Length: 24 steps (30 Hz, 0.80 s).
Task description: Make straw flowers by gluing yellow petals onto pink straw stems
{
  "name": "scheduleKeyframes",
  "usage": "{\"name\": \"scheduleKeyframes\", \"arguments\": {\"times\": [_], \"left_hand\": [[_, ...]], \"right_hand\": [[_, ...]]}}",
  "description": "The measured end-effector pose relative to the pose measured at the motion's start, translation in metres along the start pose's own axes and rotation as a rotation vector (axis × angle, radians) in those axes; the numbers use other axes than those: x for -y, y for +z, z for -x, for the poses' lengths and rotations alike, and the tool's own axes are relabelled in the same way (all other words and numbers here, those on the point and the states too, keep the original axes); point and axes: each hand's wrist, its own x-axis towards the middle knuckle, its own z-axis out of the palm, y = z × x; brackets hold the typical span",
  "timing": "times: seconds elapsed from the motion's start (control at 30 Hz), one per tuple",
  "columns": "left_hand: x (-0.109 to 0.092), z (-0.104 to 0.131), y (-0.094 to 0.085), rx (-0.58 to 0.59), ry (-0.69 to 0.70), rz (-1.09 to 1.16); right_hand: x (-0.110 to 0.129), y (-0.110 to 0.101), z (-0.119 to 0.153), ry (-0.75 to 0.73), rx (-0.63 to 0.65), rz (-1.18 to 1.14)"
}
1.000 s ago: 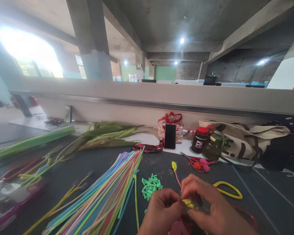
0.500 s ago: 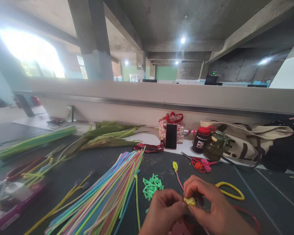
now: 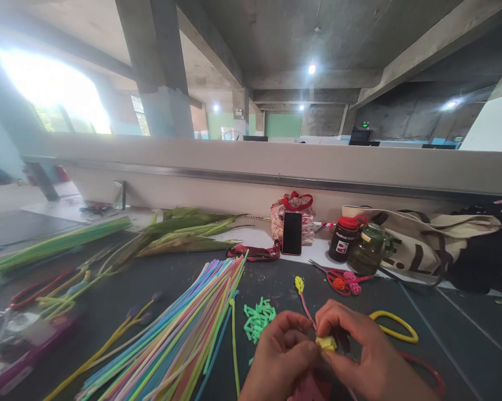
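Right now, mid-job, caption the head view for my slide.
Left hand and right hand hold a yellow piece near green bits and colourful strands.

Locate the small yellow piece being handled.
In the head view, lower right of centre, the small yellow piece is held between the left hand and right hand.

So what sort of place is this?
It looks like a craft workspace, perhaps in a large workshop hall: bare concrete beams run overhead, and a bundle of thin coloured strips lies on the dark work surface beside a pile of short green pieces.
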Motion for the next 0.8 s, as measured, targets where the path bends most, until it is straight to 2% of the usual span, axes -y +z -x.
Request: {"name": "scheduleKeyframes", "arguments": {"times": [0.17,0.3,0.5,0.63,0.8], "left_hand": [[-0.012,0.004,0.001,0.082,-0.077,-0.011],[-0.017,0.005,0.000,0.141,-0.165,0.080],[-0.019,0.004,0.002,0.330,-0.282,0.192],[-0.021,0.006,0.000,0.344,-0.335,0.194],[-0.019,0.008,-0.001,0.293,-0.321,0.180]], "right_hand": [[-0.003,0.001,0.000,-0.026,0.000,-0.019],[-0.004,0.002,0.001,-0.072,-0.001,-0.056],[-0.001,0.005,0.000,-0.062,-0.004,-0.136],[0.001,0.005,0.000,-0.068,0.004,-0.171],[0.002,0.005,0.002,-0.057,0.019,-0.208]]}}
